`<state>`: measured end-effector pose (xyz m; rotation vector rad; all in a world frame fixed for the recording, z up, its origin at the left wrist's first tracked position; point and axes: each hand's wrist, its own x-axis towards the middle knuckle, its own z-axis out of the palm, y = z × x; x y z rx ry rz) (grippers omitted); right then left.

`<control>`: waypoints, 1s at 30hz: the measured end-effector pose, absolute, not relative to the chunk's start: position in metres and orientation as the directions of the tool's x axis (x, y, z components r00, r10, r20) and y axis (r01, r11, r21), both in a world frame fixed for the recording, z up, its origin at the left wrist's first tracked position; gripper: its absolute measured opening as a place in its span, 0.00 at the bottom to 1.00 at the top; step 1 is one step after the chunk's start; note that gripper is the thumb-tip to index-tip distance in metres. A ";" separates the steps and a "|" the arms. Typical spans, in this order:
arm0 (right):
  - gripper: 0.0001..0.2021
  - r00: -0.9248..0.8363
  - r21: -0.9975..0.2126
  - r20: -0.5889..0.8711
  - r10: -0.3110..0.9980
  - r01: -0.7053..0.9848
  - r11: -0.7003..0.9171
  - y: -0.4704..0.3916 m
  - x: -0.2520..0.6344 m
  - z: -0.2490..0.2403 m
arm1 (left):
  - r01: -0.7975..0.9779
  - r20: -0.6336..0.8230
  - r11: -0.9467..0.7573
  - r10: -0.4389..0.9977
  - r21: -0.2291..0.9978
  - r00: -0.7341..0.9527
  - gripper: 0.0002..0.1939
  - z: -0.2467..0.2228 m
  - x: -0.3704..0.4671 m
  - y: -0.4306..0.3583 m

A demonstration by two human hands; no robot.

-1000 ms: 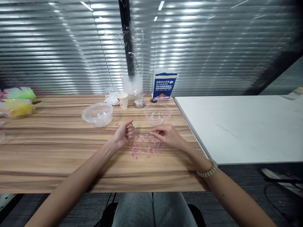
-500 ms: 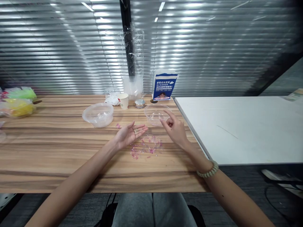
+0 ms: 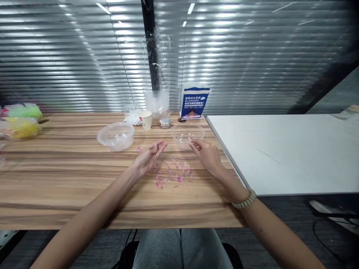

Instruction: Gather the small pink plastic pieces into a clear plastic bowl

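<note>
Small pink and clear pieces lie scattered on the wooden table between my forearms. My left hand is palm up above their left edge, its fingers curled together; anything inside is too small to make out. Beside the clear round bowl, my right hand has its thumb and index finger pinched at the bowl's near right side, and what they hold, if anything, cannot be made out. A second clear bowl stands to the left, beyond my left hand.
Along the back stand a paper cup, a small round silver tin and a blue and white packet. Bags with green and yellow contents lie far left. A white table adjoins on the right.
My left hand's fingers have curled in from lying flat, and it has drawn slightly left. My right thumb and index finger have come together from apart, the hand lowering a little.
</note>
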<state>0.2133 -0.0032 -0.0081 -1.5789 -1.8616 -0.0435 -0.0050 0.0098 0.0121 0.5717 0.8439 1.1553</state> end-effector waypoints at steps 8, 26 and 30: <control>0.11 -0.352 -0.230 0.606 0.713 0.781 0.581 -0.014 0.201 -0.009 | -0.382 0.175 -0.256 0.956 0.888 -0.234 0.04 0.017 -0.004 0.012; 0.12 -0.300 -0.267 0.666 0.683 0.760 0.593 -0.020 0.195 -0.008 | -0.488 0.125 -0.290 0.931 0.823 -0.342 0.04 0.034 -0.030 0.031; 0.12 -0.114 -0.386 0.634 0.765 0.810 0.442 -0.014 0.201 -0.007 | -0.488 0.149 -0.427 0.848 0.761 -0.509 0.10 0.047 -0.059 0.048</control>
